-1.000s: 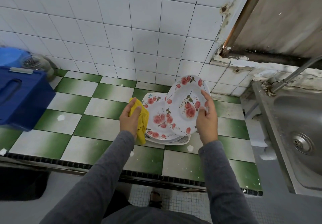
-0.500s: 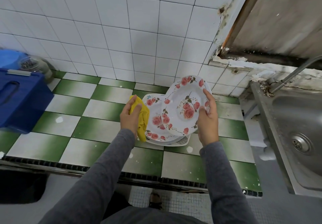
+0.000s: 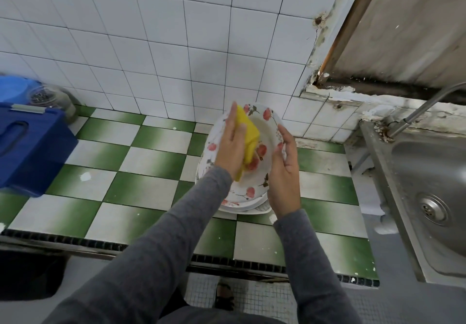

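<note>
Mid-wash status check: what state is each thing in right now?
floral plate, lifted and tilted above the stack
yellow sponge, pressed against the floral plate's face
left hand, holds the yellow sponge
right hand, grips the floral plate's right rim
plate stack, lying flat on the tiled counter
sink, drain uncovered

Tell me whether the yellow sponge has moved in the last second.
Yes: the yellow sponge moved right, toward the sink, onto the raised plate.
</note>
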{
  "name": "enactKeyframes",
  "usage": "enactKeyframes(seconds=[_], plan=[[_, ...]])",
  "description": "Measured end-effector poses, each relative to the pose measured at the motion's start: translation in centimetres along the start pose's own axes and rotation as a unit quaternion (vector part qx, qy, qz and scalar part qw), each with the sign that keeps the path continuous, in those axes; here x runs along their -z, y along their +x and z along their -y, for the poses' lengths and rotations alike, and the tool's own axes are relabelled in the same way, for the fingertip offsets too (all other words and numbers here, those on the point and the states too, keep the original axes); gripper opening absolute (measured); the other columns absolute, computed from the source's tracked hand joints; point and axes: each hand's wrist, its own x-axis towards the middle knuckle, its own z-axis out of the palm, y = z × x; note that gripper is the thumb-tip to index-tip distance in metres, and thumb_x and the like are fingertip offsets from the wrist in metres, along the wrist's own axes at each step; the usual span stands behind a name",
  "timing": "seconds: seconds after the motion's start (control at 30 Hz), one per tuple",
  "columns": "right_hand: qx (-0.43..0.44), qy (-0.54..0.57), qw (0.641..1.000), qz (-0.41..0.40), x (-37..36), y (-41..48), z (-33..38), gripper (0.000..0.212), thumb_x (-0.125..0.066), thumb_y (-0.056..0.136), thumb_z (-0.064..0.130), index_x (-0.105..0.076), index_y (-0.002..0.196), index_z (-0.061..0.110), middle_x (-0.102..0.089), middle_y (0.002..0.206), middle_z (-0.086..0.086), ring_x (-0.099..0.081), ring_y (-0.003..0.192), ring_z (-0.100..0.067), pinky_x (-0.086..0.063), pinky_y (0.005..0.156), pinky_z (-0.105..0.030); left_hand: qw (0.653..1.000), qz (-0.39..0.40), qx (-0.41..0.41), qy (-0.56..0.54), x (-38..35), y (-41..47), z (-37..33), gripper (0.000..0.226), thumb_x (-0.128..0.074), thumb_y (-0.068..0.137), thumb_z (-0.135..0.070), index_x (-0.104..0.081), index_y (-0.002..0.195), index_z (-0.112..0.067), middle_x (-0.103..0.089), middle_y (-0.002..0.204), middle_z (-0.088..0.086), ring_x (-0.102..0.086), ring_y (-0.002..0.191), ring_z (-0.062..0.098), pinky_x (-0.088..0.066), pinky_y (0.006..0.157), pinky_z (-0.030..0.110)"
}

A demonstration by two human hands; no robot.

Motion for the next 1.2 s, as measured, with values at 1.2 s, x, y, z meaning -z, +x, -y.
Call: enactKeyframes(seconds=[1.2], plan=[[0.038,0.043,0.997,0.049,-1.8,0.2,4.4,0.033,-0.042,0.104,0.033,-0.057,0.133,0.038,-0.053,0.147,0.003,-0.051,0.135,-0.011,-0.045,0.111,-0.035,0.941,-0.003,-0.247,0.231,-1.5,1.8,0.0,0.061,-0.018,0.103,-0.037,-0.008,0.158,-0.012,0.01,0.166,0.012,0.014,0.153,0.025,0.004,0.122,0.057]])
